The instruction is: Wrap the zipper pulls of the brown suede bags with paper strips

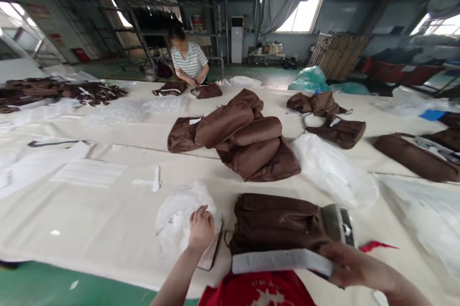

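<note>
My left hand (200,230) rests on a crumpled clear plastic bag (176,219) lying on the cream table (108,219), fingers curled on the film. My right hand (347,265) grips the right end of a long white foam strip (276,261) held across the near edge of a folded brown garment (275,222). A flat dark card (212,253) pokes out under my left hand. A grey tagged piece (338,223) lies at the garment's right end.
A pile of rolled brown garments (244,140) sits mid-table, with more brown pieces (330,116) and clear bags (332,169) to the right. A person in a striped shirt (189,62) works at the far side. The green floor (53,287) lies beyond the table's near-left edge.
</note>
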Tool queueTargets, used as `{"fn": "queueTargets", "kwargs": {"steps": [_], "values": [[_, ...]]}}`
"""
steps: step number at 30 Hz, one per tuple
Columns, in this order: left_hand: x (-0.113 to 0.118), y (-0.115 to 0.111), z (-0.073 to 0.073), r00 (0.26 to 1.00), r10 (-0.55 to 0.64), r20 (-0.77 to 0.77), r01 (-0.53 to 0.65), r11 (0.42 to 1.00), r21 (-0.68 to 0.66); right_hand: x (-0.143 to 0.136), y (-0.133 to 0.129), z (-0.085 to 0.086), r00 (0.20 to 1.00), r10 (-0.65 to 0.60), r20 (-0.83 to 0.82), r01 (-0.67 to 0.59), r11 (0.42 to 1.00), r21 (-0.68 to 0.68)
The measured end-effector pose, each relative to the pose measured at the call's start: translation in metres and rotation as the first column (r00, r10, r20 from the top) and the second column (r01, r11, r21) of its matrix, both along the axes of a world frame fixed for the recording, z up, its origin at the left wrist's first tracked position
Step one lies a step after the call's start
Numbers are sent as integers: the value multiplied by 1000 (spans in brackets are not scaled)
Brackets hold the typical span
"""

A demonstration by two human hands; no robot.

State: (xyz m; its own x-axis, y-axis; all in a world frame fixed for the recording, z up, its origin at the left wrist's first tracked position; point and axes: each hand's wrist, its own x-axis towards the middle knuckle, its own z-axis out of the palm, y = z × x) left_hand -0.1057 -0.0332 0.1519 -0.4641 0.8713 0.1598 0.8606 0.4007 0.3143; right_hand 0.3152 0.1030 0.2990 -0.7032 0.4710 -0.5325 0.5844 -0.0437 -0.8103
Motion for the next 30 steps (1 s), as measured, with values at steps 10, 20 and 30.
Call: {"fn": "queueTargets", "kwargs": {"steps": [10,20,30], "values": [[89,18,48,816,-488,309,470,872,134,5,-12,-50,975,-212,62,180,926,333],[133,6,-31,842,-537,53,536,843,48,-3,-75,-206,944,-330,16,155,484,861],[153,-11,-71,917,-398,-27,395,899,190,9,-73,-213,959,-281,-41,174,466,868]]}}
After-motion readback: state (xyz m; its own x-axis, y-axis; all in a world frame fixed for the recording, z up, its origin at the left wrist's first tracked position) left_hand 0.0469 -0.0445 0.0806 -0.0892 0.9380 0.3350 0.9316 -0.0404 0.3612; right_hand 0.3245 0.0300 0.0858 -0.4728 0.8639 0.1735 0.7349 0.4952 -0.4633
